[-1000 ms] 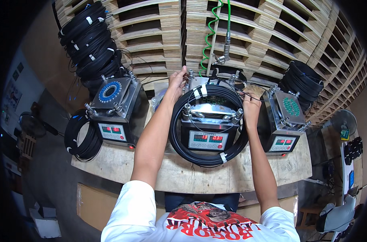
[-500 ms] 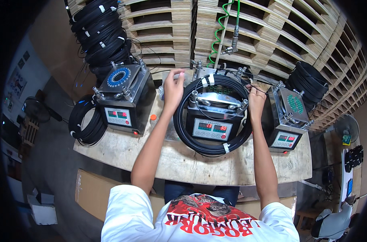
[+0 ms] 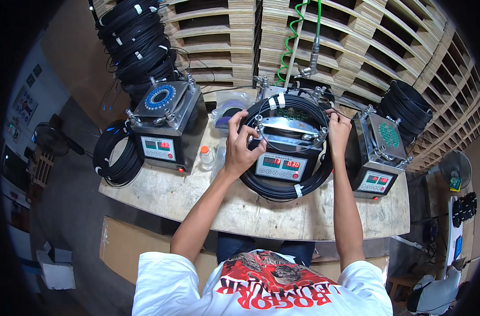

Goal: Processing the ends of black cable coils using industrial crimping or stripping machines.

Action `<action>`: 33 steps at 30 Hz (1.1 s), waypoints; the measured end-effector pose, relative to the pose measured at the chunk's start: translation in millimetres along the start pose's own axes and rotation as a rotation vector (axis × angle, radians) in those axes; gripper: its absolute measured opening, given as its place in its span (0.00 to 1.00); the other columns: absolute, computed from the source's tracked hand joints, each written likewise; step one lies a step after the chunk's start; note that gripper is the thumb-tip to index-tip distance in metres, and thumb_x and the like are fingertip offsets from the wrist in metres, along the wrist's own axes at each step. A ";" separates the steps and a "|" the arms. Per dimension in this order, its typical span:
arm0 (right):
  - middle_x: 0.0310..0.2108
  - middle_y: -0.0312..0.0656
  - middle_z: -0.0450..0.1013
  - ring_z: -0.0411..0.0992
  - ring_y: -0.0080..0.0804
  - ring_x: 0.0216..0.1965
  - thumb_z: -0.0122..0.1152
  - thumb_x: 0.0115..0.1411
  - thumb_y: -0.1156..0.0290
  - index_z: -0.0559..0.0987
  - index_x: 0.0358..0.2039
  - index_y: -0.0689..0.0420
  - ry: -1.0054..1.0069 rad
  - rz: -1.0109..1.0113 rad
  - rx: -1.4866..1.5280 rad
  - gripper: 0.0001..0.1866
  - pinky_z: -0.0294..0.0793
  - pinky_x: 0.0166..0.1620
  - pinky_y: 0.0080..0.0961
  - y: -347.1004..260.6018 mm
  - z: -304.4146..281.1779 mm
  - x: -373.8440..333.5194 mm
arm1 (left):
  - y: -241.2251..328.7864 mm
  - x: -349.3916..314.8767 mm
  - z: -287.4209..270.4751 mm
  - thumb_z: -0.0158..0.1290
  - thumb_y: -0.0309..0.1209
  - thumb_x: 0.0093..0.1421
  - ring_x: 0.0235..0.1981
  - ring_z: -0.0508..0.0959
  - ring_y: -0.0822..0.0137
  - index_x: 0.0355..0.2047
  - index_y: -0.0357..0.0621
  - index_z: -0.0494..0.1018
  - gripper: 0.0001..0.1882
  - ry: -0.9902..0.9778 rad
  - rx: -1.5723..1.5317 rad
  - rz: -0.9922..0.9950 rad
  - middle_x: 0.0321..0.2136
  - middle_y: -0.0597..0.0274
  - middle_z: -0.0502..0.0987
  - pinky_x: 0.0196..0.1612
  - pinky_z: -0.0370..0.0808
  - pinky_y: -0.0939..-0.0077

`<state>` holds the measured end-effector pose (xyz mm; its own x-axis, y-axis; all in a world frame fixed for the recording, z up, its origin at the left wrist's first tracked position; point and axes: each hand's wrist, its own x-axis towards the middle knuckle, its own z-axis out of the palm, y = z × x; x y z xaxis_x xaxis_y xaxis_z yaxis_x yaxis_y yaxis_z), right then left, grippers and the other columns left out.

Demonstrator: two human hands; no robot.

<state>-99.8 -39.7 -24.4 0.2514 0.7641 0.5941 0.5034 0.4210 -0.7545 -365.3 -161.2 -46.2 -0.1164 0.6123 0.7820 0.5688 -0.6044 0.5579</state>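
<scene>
Although you have a hand on either side of the black coil (image 3: 274, 195), I cannot tell what bears its weight; seen from above, it frames the front of the middle machine (image 3: 282, 168). Your left hand (image 3: 243, 146) is at the coil's left side, fingers curled and thumb bent toward them, but whether it pinches anything is unclear. Your right hand (image 3: 339, 132) is at the coil's upper right, thumb and forefinger drawn close together; I cannot tell what lies between the tips. White tape (image 3: 298, 190) binds the coil at its bottom. On the bench (image 3: 282, 221), the left machine (image 3: 158, 148) and the right machine (image 3: 375, 181) flank the middle one. An orange-capped bottle (image 3: 206, 159) stands just beside the left machine, and stacked coils (image 3: 138, 50) rise behind that machine.
</scene>
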 end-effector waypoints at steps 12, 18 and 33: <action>0.24 0.45 0.77 0.73 0.31 0.27 0.51 0.62 0.72 0.84 0.33 0.62 -0.020 0.052 -0.035 0.13 0.71 0.36 0.29 -9.8 -4.0 -0.2 | -1.0 -9.0 7.8 0.56 0.31 0.65 0.39 0.72 0.59 0.37 0.41 0.76 0.06 0.297 0.215 -0.154 0.38 0.57 0.74 0.48 0.67 0.63; 0.28 0.50 0.79 0.79 0.44 0.33 0.49 0.61 0.70 0.85 0.33 0.61 -0.027 0.063 -0.028 0.14 0.74 0.41 0.34 -7.3 -3.4 -1.3 | -6.2 -14.9 12.8 0.60 0.33 0.60 0.38 0.70 0.58 0.37 0.43 0.75 0.09 0.319 0.323 -0.026 0.31 0.62 0.73 0.48 0.63 0.62; 0.29 0.52 0.79 0.78 0.46 0.33 0.49 0.60 0.75 0.84 0.33 0.63 -0.013 0.073 0.005 0.14 0.75 0.41 0.35 -19.8 -11.4 -8.0 | -10.9 -21.6 13.1 0.57 0.29 0.65 0.33 0.70 0.61 0.37 0.36 0.75 0.07 0.313 0.234 -0.087 0.28 0.58 0.72 0.37 0.69 0.70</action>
<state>-102.3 -59.8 -10.9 0.2770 0.7991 0.5336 0.4796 0.3662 -0.7974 -358.3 -161.2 -72.8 -0.3944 0.4493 0.8016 0.7116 -0.4025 0.5758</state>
